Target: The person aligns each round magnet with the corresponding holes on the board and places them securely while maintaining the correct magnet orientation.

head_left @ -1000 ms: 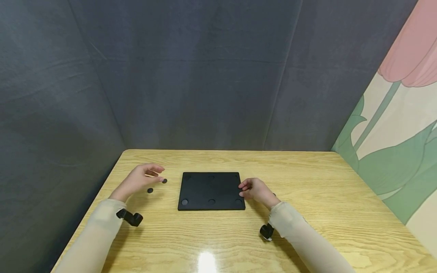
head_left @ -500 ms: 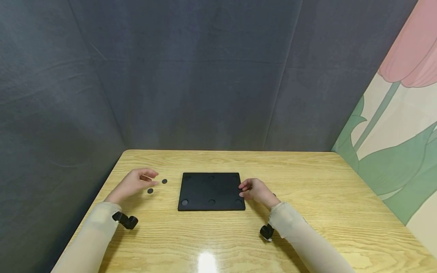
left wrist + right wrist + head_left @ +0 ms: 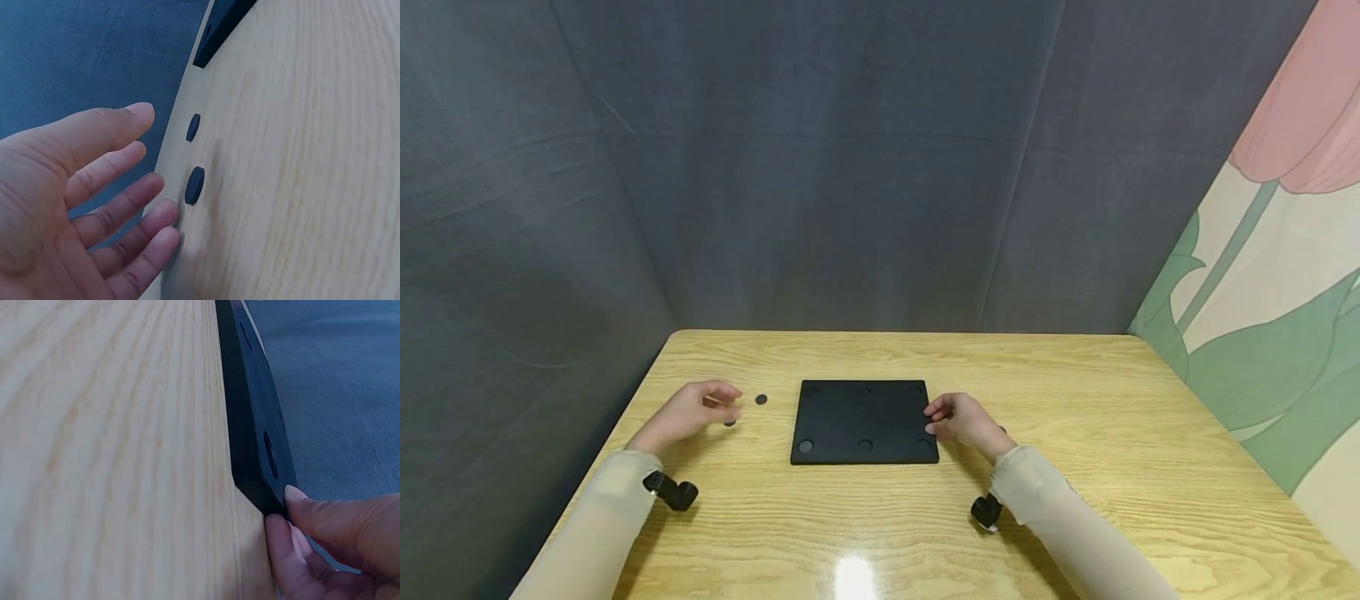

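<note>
A flat black rectangular board (image 3: 865, 417) with round recesses lies on the wooden table. At its near left corner, one round spot (image 3: 806, 446) looks greyer than the others. My right hand (image 3: 964, 423) grips the board's right edge, thumb on the top face and fingers against the side, as the right wrist view shows. To the left of the board lie two small black discs; my left hand (image 3: 692, 408) hovers over the nearer disc (image 3: 195, 185) and partly hides it in the head view. Its fingers are loosely bent and hold nothing. The farther disc (image 3: 762, 400) lies closer to the board.
The light wooden table (image 3: 865, 517) has a dark grey curtain (image 3: 850, 183) behind it and along its left side. A wall panel with a painted flower (image 3: 1262, 250) stands at the right. Each wrist carries a small black camera (image 3: 676, 492).
My left hand has drawn back left and slightly down, away from the farther disc and over the nearer one. The right hand and the board have stayed in place.
</note>
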Tool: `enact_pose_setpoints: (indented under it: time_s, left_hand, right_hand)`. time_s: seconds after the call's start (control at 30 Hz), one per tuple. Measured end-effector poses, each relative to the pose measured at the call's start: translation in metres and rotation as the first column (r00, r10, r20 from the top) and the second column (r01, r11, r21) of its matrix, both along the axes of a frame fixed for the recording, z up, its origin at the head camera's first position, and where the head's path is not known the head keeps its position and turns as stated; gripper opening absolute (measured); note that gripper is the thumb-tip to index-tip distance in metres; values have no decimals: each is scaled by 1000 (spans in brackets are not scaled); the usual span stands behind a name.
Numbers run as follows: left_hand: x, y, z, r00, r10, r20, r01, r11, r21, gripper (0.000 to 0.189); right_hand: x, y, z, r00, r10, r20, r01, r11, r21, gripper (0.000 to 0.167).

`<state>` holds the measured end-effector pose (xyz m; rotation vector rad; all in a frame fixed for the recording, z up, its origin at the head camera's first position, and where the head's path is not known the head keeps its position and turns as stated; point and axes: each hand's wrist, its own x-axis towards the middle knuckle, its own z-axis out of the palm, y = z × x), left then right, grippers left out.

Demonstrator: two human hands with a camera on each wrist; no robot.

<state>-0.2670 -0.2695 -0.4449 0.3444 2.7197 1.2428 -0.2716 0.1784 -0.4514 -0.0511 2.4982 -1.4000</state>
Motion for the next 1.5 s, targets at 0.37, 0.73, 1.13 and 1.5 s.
enact_pose_setpoints:
  time_s: [0.37,0.73,1.13,1.5]
  left_hand:
    - [2,0,-3,1000,-1,20,1,1000,24,42]
    - [2,2,-6,998,37,48,-37,999,6,37]
    - [3,3,-6,995,85,47,-82,995,-61,32]
    - [0,2,-7,995,87,56,-80,990,-118,21]
  right_hand:
    - [-2,0,-1,1000,-6,-2,6,1000,11,20]
    - [-2,0,-1,1000,5,-3,-5,1000,16,19]
    - [-2,0,-1,1000,-6,7,6,1000,5,20]
    - [-2,0,0,1000,-1,3,1,1000,20,19]
